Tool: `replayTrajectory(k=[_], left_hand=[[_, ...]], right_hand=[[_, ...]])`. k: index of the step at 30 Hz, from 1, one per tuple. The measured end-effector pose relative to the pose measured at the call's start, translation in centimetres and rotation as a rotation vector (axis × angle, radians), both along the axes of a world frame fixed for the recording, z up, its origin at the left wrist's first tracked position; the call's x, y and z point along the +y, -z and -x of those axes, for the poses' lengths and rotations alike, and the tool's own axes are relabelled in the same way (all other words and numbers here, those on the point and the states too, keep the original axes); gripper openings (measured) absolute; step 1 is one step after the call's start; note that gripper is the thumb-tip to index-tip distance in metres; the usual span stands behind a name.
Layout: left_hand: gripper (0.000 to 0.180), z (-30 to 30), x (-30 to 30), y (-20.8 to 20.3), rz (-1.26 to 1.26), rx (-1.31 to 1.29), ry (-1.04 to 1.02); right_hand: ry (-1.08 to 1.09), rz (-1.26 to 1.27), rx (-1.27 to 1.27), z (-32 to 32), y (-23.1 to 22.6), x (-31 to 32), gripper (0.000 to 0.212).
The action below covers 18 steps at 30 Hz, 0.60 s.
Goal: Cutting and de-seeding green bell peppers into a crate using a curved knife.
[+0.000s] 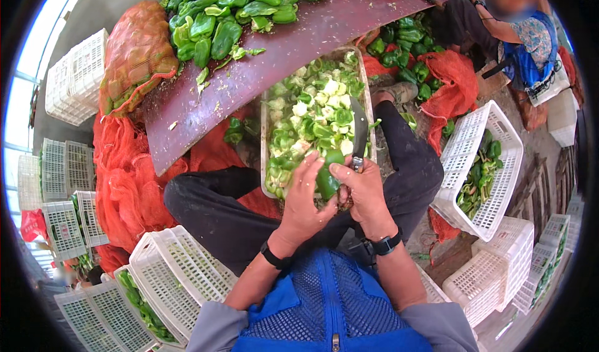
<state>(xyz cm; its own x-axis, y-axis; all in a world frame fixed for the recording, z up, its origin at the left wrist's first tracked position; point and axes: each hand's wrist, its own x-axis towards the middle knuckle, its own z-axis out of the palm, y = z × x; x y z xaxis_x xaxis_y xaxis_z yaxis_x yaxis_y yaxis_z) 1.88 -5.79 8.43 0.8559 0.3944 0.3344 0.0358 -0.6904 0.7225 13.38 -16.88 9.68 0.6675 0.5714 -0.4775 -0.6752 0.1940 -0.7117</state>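
Observation:
Between my hands, just over the near end of a pale tray (263, 146), is a green bell pepper (329, 178). My left hand (304, 195) is closed round its left side. A knife (360, 124) is gripped in my right hand (367, 195), its broad dark blade pointing up and away over the tray; the handle is mostly hidden by my fingers. My right thumb reaches across to the pepper. Whitish-green pepper cores and cut pieces (318, 112) fill the tray, which sits between my bent legs.
Whole green peppers (231, 9) are heaped on a dark red board (281, 56) ahead. Red mesh sacks (134, 183) lie at left, beside a full one (136, 53). White plastic crates (187, 261) stand on both sides. A person (518, 37) sits at far right.

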Motion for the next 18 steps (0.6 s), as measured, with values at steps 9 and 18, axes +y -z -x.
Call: replayTrajectory(k=[9,18], left_hand=[[0.047,0.0,-0.8,0.8,0.582,0.072,-0.285],[0.039,0.6,-0.5,1.7,0.58,0.188,-0.38]], right_hand=[[-0.159,0.165,-0.185,0.2,-0.1,-1.2,0.012],[-0.423,0.725,-1.323,0.8,1.4,-3.1,0.021]])
